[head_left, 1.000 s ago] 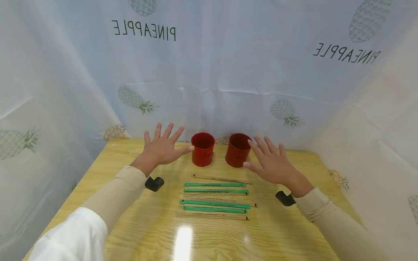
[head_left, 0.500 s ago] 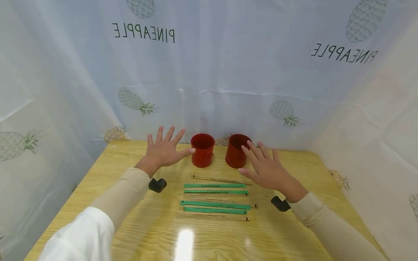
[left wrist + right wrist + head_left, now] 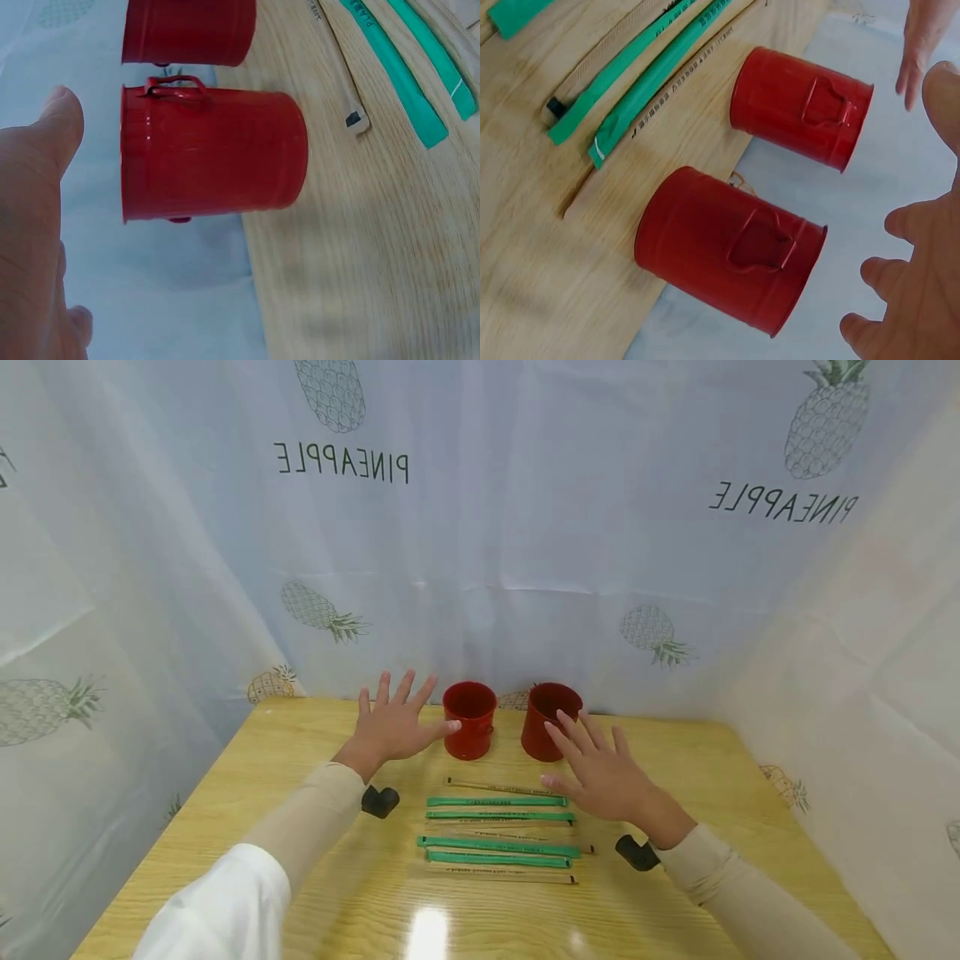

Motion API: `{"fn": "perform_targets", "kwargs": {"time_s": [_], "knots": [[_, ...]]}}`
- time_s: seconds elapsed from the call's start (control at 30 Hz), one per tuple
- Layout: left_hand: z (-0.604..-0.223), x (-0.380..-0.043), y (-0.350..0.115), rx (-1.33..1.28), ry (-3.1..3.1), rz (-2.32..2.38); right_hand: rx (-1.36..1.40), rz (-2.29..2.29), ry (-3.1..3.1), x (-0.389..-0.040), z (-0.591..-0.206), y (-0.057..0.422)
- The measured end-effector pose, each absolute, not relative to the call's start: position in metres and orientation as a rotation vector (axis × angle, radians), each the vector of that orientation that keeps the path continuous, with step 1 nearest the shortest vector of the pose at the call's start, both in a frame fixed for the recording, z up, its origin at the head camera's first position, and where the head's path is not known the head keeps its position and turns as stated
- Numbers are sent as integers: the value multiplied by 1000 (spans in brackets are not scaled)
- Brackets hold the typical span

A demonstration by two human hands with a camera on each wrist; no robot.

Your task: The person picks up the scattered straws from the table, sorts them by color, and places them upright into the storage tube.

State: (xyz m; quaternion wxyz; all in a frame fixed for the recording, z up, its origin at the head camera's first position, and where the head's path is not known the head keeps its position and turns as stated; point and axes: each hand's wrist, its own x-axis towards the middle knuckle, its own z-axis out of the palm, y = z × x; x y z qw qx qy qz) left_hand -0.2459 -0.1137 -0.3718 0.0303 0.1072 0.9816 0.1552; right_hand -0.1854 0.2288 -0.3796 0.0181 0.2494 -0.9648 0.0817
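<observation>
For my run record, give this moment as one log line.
left grip: fingers spread, empty; right grip: fingers spread, empty; left red pail, right red pail: upright on table; green strips, brown strips: lying nearer the person

Two pails [image 3: 468, 742] behind the sticks [image 3: 498, 845] on the table [image 3: 300, 735]

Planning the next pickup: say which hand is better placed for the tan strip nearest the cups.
Probably the right hand: the head view shows it closer to the tan strip; the left hand appears beside a red cup.
</observation>
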Motion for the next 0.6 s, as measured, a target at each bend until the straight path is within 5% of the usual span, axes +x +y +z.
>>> {"fn": "perform_targets", "kwargs": {"time_s": [0.6], "knots": [[-400,-266,-94,428,3005,725,900,322,-3008,-175,-400,209]]}}
